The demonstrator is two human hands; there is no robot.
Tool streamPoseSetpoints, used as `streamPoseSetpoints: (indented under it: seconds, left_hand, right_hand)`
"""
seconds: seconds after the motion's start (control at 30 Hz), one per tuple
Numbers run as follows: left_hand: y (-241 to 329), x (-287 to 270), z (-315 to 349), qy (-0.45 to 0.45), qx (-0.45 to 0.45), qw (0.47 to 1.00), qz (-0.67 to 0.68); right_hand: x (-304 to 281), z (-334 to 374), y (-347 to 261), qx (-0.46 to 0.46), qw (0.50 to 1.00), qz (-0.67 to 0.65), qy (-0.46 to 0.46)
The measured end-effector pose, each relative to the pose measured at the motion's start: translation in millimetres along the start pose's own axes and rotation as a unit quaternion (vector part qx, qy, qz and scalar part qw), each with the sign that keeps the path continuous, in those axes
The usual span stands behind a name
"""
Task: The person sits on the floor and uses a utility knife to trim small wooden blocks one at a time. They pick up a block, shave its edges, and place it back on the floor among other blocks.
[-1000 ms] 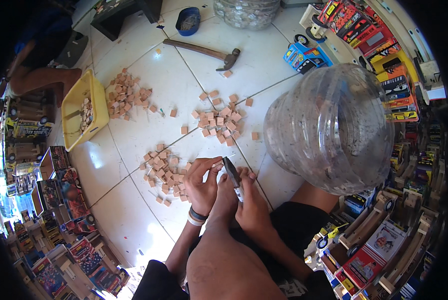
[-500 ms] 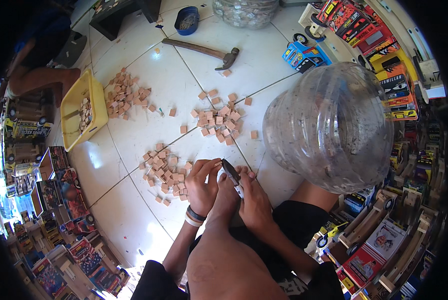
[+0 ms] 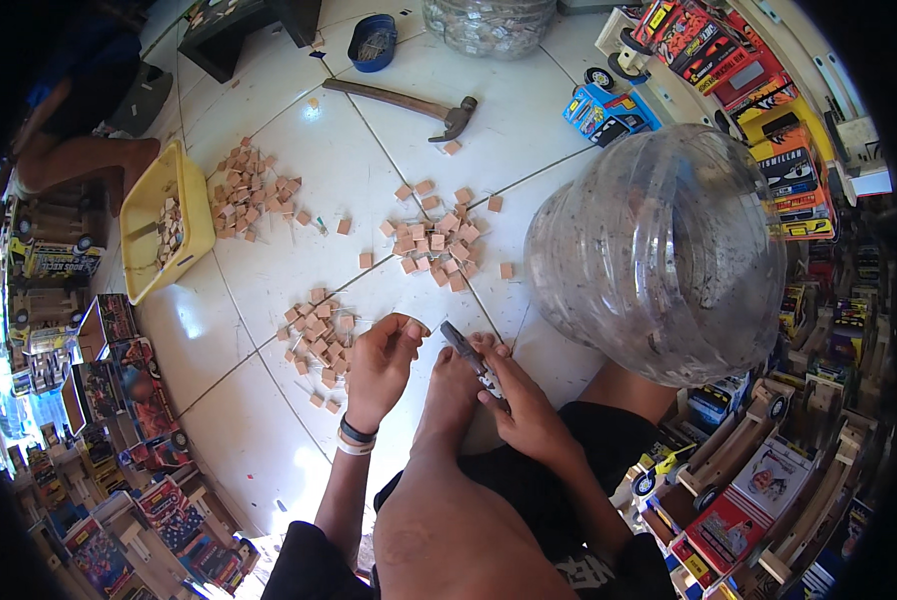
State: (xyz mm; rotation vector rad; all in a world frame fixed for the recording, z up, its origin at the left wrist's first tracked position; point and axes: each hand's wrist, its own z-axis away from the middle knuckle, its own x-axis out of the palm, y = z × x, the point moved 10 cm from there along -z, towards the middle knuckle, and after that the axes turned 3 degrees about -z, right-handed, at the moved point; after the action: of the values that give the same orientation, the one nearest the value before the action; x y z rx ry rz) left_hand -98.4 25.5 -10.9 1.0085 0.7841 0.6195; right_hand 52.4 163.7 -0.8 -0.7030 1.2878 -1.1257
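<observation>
My right hand [image 3: 531,407] is wrapped round the handles of a pair of pliers [image 3: 460,345], whose dark jaws point up and to the left above my bare foot [image 3: 454,385]. To the left of the foot, my left hand [image 3: 385,362] is closed in a pinch, apart from the pliers. Whatever sits at its fingertips is too small to make out. Just beyond that hand lies a pile of small wooden blocks [image 3: 319,325], with thin nails sticking out of several. A second block pile [image 3: 439,240] lies farther off, in the middle of the tiled floor.
A large clear plastic jar [image 3: 659,255] lies at right. Far off are a hammer [image 3: 399,100], a blue bowl of nails [image 3: 374,45] and a blue toy truck [image 3: 609,110]. At left stand a yellow tub [image 3: 194,245] and another block pile [image 3: 249,190]. Wooden toy trucks [image 3: 739,510] crowd both sides.
My left hand has moved left, away from the pliers' jaws, toward the near block pile. My right hand has shifted slightly and still grips the pliers.
</observation>
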Motion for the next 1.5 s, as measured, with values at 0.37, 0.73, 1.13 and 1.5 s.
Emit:
streamPoseSetpoints:
  seconds: [0.37,0.73,1.13,1.5]
  left_hand:
    - [0.8,1.6,2.2,-0.053,-0.027,0.998,-0.019]
    - [-6.9,11.4,1.5,-0.021,-0.050,0.979,0.197]
    - [-25.1,32.4,3.2,-0.080,-0.106,0.877,0.463]
    - [-15.3,7.0,-1.6,-0.012,-0.101,0.867,0.488]
  right_hand:
    - [0.4,1.6,1.2,0.001,1.000,-0.001,-0.021]
    - [6.9,2.2,10.0,0.023,0.999,-0.044,-0.014]
    - [55.0,7.9,-7.8,0.193,0.799,-0.533,-0.199]
    - [55.1,-1.9,-14.9,0.173,0.809,-0.524,-0.204]
